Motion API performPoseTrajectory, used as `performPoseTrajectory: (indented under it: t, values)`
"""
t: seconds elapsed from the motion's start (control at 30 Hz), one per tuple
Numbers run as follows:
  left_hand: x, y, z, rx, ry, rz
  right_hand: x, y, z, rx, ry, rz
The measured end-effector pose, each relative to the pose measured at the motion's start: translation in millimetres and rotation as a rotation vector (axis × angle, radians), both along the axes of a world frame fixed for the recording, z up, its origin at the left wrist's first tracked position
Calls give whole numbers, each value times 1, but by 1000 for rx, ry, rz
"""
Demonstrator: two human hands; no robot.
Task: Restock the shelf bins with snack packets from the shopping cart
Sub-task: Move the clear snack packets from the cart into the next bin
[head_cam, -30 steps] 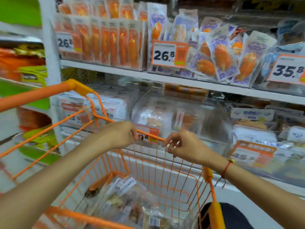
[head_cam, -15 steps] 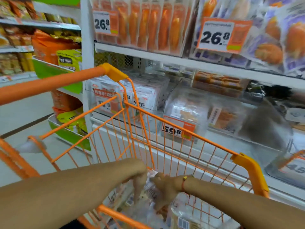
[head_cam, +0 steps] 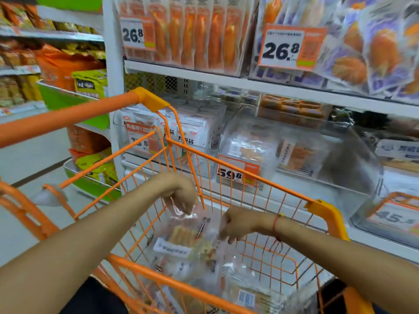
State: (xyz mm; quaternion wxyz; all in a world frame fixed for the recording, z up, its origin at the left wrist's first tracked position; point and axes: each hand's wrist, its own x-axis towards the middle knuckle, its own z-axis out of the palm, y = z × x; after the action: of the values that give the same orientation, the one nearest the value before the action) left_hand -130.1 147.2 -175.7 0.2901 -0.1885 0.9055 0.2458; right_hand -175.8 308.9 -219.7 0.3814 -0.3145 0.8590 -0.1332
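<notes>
Risk: snack packet (head_cam: 181,241) could slip or snag on the shopping cart (head_cam: 260,177) wires, being held by thin film only | left hand (head_cam: 181,196) pinches top edge, wrist bent down | right hand (head_cam: 235,225) fingers curled at the packet's side, grip unclear | packet inside cart, below the shelf bin (head_cam: 294,150)
</notes>
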Motion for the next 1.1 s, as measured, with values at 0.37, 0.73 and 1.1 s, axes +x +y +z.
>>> performPoseTrajectory:
  t: [0.37,0.73,1.1]
  values:
    - [20,-13,22,756,389,557,-6,24,21,-653,-280,-468]
    - [21,-22,27,802,373,461,-6,25,33,-887,-543,-559]
    - [23,-32,31,700,458,239,-10,30,65,-806,-332,-437]
